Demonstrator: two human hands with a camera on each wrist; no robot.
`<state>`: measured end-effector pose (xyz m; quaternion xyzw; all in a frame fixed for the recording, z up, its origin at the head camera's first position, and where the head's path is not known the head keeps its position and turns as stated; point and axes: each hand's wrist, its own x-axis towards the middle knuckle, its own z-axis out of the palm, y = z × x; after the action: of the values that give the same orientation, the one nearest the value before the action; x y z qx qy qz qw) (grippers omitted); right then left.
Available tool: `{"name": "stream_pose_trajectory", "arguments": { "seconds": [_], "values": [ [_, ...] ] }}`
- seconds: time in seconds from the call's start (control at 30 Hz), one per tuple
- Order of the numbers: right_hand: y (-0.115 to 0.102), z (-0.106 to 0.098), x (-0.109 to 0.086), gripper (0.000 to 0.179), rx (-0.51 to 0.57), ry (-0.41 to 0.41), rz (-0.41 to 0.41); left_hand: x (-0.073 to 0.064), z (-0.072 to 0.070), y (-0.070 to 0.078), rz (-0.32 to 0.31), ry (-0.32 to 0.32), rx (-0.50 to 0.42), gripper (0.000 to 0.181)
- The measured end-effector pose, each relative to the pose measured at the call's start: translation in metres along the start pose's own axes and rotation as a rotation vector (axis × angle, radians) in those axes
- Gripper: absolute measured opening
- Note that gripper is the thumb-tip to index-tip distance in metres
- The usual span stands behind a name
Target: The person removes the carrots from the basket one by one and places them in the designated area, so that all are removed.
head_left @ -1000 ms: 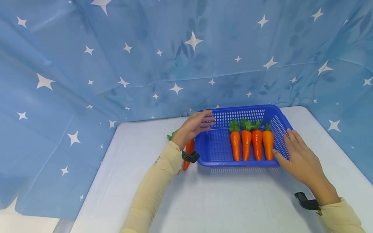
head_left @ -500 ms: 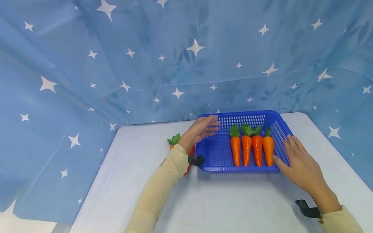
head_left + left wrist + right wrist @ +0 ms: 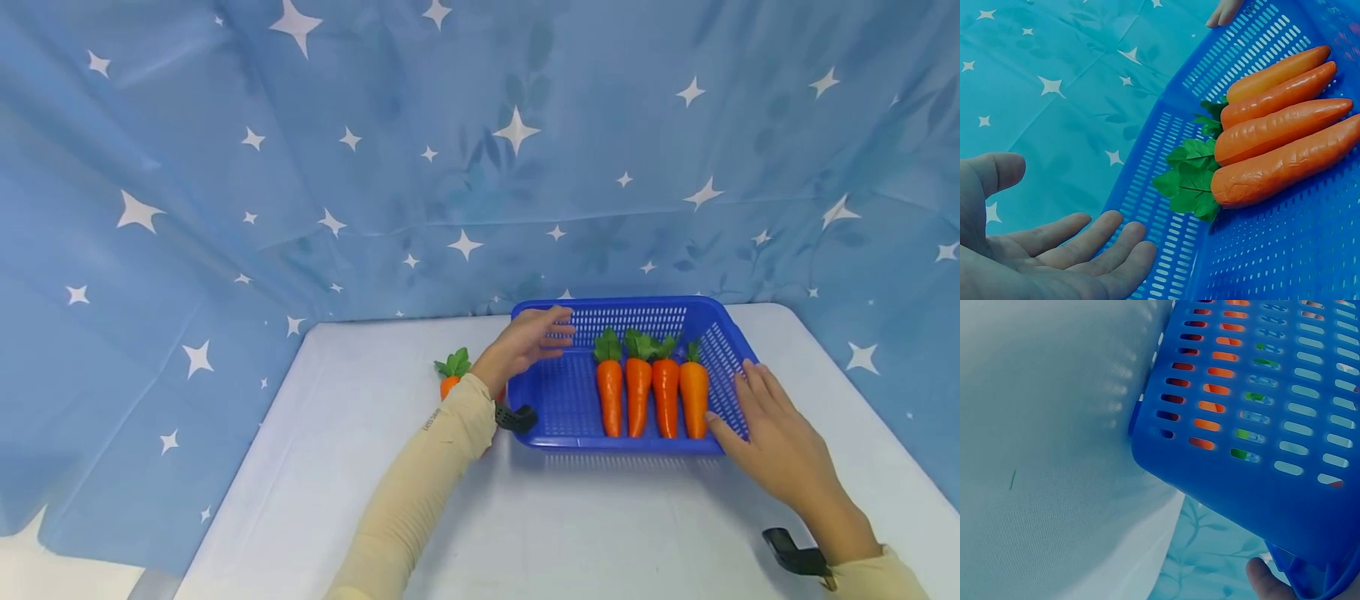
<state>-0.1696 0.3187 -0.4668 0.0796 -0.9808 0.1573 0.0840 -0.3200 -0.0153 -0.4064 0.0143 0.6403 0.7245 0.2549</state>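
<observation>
A blue plastic basket [image 3: 558,440] holds several orange carrots [image 3: 637,396] with green leafy tops, lying side by side toward its right. My left hand [image 3: 528,337] is over the basket's left end, its palm turned inward and fingers spread loosely with nothing in them. The left wrist view shows these fingers [image 3: 1119,253] in front of the slotted wall, apart from the carrots [image 3: 1279,162]. My right hand [image 3: 780,442] lies along the basket's right rim, fingers straight and thumb at the front corner. In the right wrist view one fingertip [image 3: 1266,581] shows beside the rim.
Left of the basket, a carrot [image 3: 450,386] lies on the white table [image 3: 360,383], mostly hidden by my left sleeve [image 3: 420,492]; a bit of orange shows beyond the sleeve. A blue star-patterned cloth [image 3: 420,167] hangs behind the table.
My left hand has moved slightly right, farther over the basket's left end. The head view has tilted, so the scene sits lower. The right hand keeps its place on the rim.
</observation>
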Motion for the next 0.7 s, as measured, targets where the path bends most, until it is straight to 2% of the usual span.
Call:
{"name": "stream_pose_trajectory", "arguments": {
  "seconds": [0.3,0.5,0.7],
  "values": [
    [0.002,0.001,-0.004,0.086,-0.003,0.004,-0.010,0.005,0.008,-0.005,-0.016,-0.029,0.012,0.056],
    [0.003,0.003,-0.010,0.085,0.002,-0.004,-0.002,0.008,0.013,-0.010,-0.022,-0.013,0.011,0.051],
    [0.000,0.003,-0.003,0.084,0.007,0.003,-0.010,0.009,0.013,-0.010,-0.020,0.001,0.019,0.047]
  ]
}}
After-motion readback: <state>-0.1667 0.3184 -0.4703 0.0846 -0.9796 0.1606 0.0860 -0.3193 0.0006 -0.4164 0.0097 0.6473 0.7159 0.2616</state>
